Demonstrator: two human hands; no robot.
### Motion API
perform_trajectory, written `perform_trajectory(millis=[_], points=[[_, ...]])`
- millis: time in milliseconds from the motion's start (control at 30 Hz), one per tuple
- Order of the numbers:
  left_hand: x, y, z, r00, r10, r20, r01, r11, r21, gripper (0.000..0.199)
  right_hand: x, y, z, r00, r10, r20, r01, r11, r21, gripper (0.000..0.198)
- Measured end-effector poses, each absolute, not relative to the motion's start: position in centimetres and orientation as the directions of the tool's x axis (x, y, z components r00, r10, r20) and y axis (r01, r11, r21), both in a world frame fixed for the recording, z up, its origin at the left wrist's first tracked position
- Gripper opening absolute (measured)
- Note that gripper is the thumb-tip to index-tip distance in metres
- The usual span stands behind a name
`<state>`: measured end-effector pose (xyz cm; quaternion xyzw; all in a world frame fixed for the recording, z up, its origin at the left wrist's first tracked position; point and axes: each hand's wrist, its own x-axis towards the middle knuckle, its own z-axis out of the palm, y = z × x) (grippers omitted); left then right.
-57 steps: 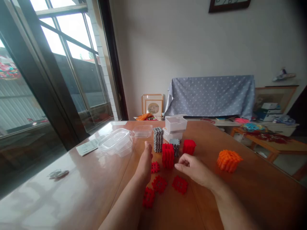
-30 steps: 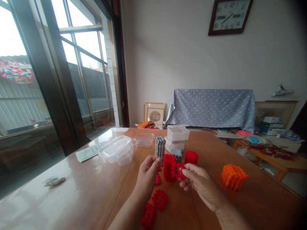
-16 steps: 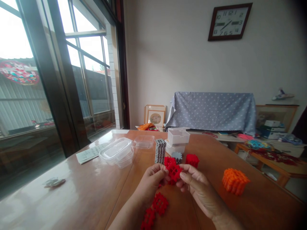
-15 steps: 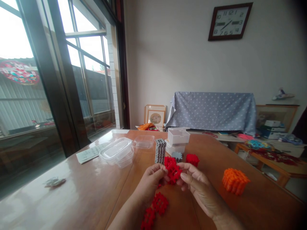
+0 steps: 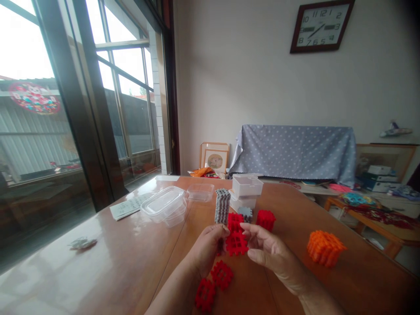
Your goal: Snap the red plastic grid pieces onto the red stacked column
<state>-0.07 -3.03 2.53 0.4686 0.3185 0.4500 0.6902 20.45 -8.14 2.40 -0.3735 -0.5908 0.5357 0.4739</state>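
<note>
My left hand (image 5: 206, 253) and my right hand (image 5: 265, 250) meet above the wooden table (image 5: 131, 262), both pinching a flat red interlocking tile (image 5: 236, 243). Just behind it stands a red tile stack (image 5: 234, 220). Two loose red tiles (image 5: 222, 274) (image 5: 204, 295) lie on the table below my left wrist. A grey tile stack (image 5: 222, 205) stands upright behind my hands, with a small grey piece (image 5: 245, 213) and a red cube (image 5: 265, 219) to its right. An orange tile cube (image 5: 325, 248) sits apart at the right.
Clear plastic containers (image 5: 165, 204) (image 5: 200, 191) and white boxes (image 5: 247, 186) stand at the table's far side. A paper sheet (image 5: 129, 205) and a crumpled wrapper (image 5: 82, 243) lie at the left by the window. A covered sofa (image 5: 295, 148) and low cluttered table (image 5: 367, 205) are beyond.
My right hand picked a red tile off the table and lifted it; my left hand rose to join it. Both now hold it a little lower, facing me.
</note>
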Motion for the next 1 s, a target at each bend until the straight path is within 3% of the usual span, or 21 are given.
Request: perform_trajectory(millis=[333, 533, 767, 1000], points=[[-0.2, -3.2, 2.8, 0.407, 0.913, -0.028, -0.327, 0.174, 0.929, 0.017, 20.2, -7.8, 2.2, -0.246, 0.937, 0.248, 0.135, 0.287, -0.948, 0.049], [-1.0, -2.0, 2.3, 0.446, 0.895, -0.018, -0.320, 0.178, 0.931, 0.045, 19.8, -7.9, 3.3, -0.195, 0.947, 0.257, 0.148, 0.287, -0.946, 0.047], [-1.6, -0.6, 1.5, 0.176, 0.984, 0.003, -0.318, 0.054, 0.947, 0.054, 21.4, -5.7, 5.7, -0.027, 0.956, 0.291, 0.205, 0.290, -0.935, 0.055], [-1.3, -1.1, 1.9, 0.079, 0.993, 0.093, -0.194, -0.076, 0.978, 0.060, 22.1, -1.7, 4.4, -0.021, 0.915, 0.402, 0.389, 0.378, -0.840, 0.056]])
